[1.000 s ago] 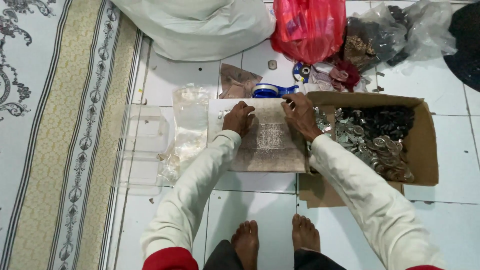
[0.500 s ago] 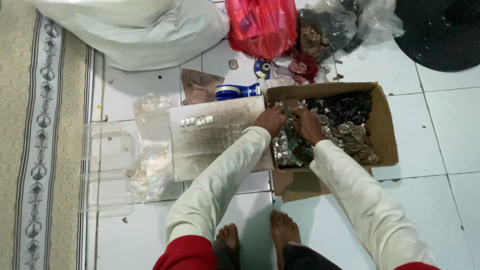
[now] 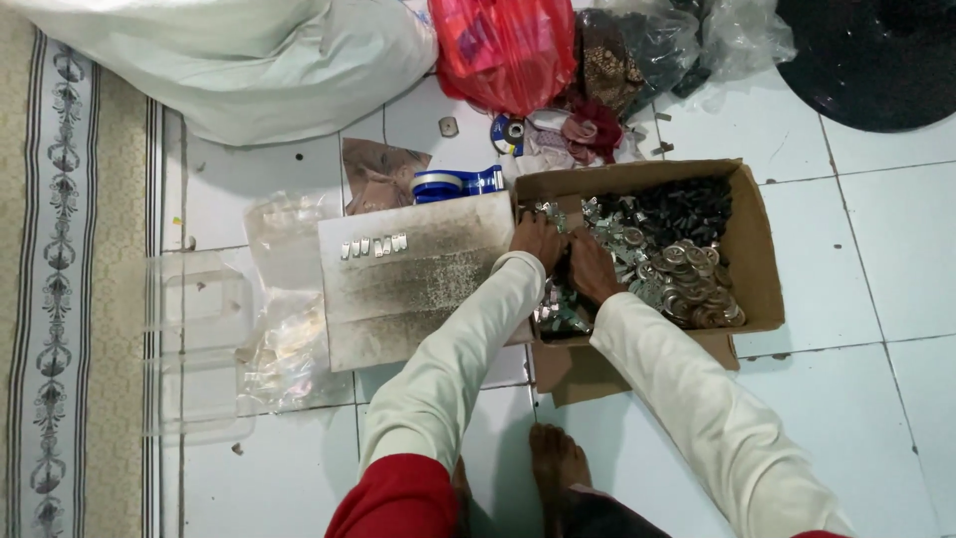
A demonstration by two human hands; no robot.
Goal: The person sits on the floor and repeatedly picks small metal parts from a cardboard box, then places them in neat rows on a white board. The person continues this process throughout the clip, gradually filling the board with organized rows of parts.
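White tile floor [image 3: 876, 299], patterned rug [image 3: 70, 299] at left; both hands' fingers in cardboard box [image 3: 757, 249], grip unclear.

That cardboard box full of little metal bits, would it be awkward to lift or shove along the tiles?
Probably heavy for its size: the cardboard box is filled with small metal pieces. Its thin walls and the open flap look soft, so it may sag if lifted by one side. Pushed, it would likely slide on the smooth tiled floor, the loose pieces shifting inside.
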